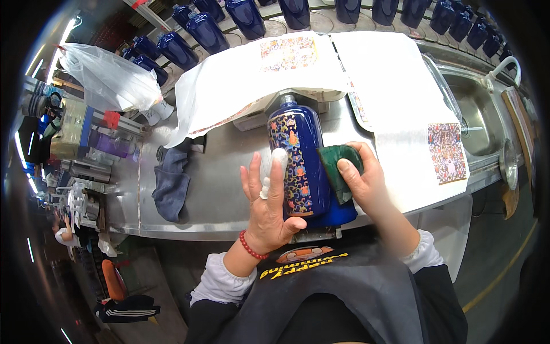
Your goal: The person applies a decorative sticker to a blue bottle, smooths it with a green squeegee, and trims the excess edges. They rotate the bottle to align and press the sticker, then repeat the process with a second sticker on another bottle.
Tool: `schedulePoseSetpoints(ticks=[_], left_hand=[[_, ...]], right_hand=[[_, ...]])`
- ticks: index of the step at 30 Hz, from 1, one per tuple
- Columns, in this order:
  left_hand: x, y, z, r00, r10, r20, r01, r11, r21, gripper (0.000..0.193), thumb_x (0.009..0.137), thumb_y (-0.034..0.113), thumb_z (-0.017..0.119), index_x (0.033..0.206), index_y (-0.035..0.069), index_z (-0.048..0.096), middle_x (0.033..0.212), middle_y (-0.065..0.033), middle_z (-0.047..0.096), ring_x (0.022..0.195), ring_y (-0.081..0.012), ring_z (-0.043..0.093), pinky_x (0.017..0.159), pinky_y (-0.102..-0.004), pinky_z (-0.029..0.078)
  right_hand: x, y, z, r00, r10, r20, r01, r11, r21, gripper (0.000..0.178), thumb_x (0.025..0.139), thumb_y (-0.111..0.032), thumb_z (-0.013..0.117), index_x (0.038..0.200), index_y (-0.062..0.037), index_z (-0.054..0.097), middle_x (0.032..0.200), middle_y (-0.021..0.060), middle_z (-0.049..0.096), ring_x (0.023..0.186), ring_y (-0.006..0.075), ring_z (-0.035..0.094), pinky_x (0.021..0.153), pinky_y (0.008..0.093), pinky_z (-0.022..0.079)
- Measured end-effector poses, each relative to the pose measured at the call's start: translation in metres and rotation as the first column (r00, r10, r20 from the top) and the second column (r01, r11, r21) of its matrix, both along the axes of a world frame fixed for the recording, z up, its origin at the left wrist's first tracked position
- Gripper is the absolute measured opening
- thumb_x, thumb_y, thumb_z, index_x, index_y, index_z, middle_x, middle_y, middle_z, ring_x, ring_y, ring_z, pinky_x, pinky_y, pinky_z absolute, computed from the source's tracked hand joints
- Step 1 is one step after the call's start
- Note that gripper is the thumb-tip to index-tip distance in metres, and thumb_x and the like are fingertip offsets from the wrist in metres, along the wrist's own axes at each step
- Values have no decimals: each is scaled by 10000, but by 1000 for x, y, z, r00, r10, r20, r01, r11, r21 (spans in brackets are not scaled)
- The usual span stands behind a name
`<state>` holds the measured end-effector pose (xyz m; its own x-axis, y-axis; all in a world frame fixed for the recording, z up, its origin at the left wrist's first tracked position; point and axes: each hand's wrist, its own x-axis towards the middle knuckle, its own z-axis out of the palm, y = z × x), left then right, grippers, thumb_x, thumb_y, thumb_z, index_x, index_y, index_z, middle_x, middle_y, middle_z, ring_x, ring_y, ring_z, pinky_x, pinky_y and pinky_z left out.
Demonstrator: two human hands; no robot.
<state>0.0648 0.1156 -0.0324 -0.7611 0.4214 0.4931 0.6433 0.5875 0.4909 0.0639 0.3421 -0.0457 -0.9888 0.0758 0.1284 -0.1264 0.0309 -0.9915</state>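
Note:
A dark blue glass bottle point(316, 135) lies on its back in front of me, its neck pointing away. A colourful floral decal point(297, 172) covers its upward face. My left hand point(264, 209) is at the bottle's left side with fingers spread, holding nothing. White coverings wrap part of its fingers, and the tip of one overlaps the decal's left edge. In my right hand point(366, 178) is a flat green scraper point(333, 163), pinched between thumb and fingers. Its edge is against or just over the bottle's right side; contact cannot be made out. Blue material point(339, 215) shows under the bottle's lower right.
White decal sheets point(217, 86) spread behind the bottle, and another sheet point(395, 109) lies to the right. A grey-blue cloth point(171, 186) rests on the metal table point(220, 195) at left. Several blue bottles point(243, 17) line the back. A sink point(472, 106) sits far right.

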Motion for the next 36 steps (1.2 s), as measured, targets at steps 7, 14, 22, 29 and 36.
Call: schedulePoseSetpoints(ticks=[7,14,22,29,36], left_hand=[[-21,9,31,994,-65,-91,20,905,-425,1009,922,817,294,1579,54,345,1558,-159,443,1514,-422,177,1193,-616,-39],[-53,8,35,997,-12,75,19,996,-91,1001,944,782,313,1581,10,298,1570,-177,406,1511,-434,163,1179,-639,0],[-48,23,62,990,-142,-29,127,946,-297,890,930,720,490,1488,27,474,1394,-165,598,1485,-406,271,1194,-623,10],[11,35,46,991,-125,-50,78,835,-544,770,763,407,811,1453,180,556,1544,-171,424,1491,-398,233,1211,-646,-16],[4,14,20,965,-91,-244,-40,874,-485,744,701,478,865,1345,166,663,1468,-250,475,1460,-441,335,1224,-658,-15]], right_hand=[[0,0,0,1000,-16,-23,16,1000,17,318,1007,-257,643,1184,-7,558,945,78,677,851,127,614,775,285,516],[0,1,-1,1000,7,19,-7,1000,-23,323,1006,-263,641,1182,-5,558,937,85,673,844,131,608,776,289,512],[4,7,7,998,55,16,-53,994,-96,286,992,-197,653,1196,-15,570,982,84,694,887,113,632,790,276,521],[18,50,14,986,-35,-164,54,992,117,368,983,-101,613,1328,4,538,1124,81,665,1005,120,608,859,249,498],[6,221,10,920,-130,-369,388,426,817,331,915,98,481,1154,27,697,1473,202,527,1313,330,560,1108,401,439]])
